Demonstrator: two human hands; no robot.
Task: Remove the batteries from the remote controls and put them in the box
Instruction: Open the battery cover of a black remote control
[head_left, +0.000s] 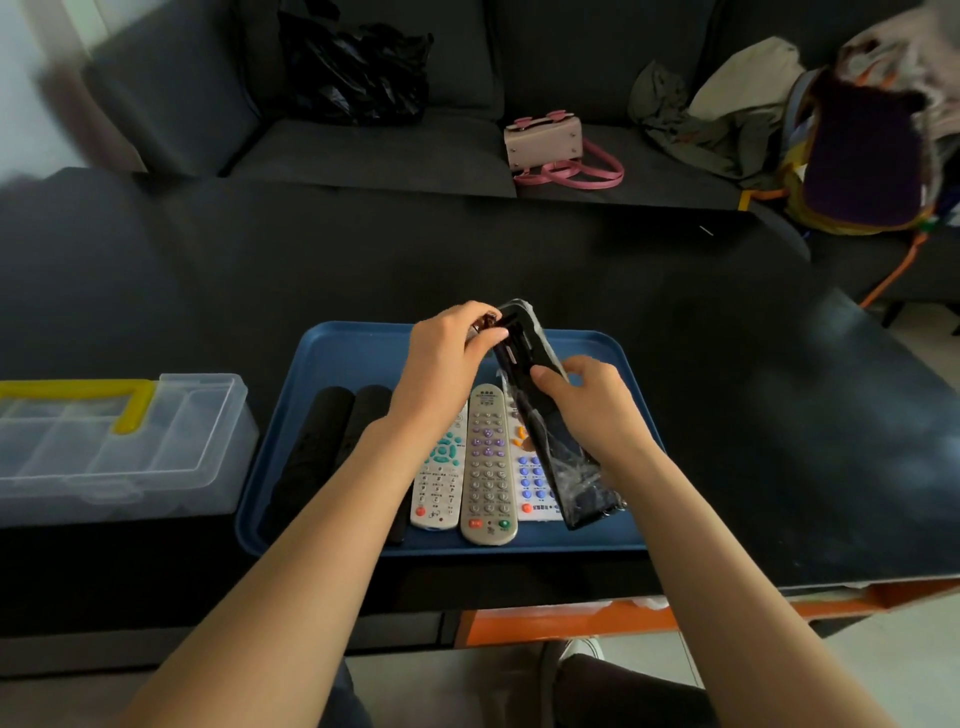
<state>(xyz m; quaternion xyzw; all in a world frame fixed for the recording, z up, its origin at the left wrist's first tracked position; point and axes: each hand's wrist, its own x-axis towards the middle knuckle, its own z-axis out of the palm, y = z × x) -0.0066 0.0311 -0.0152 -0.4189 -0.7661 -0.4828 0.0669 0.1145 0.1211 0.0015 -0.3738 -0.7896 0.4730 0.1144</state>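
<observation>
A blue tray (332, 353) is sitting on the black counter (727, 389); the clear box (197, 447) is showing a yellow handle (136, 405), and a pink handbag (543, 143) is lying on the dark grey sofa (363, 156).

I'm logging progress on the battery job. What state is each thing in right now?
black remote: lifted, tilted, back facing up, in clear wrap, battery bay open
left hand: pinching something small at the bay
right hand: gripping the remote
clear box: open, compartments look empty
blue tray: holds remotes lying flat

Six remotes (488, 462), one tray (332, 353), one box (171, 447)
</observation>
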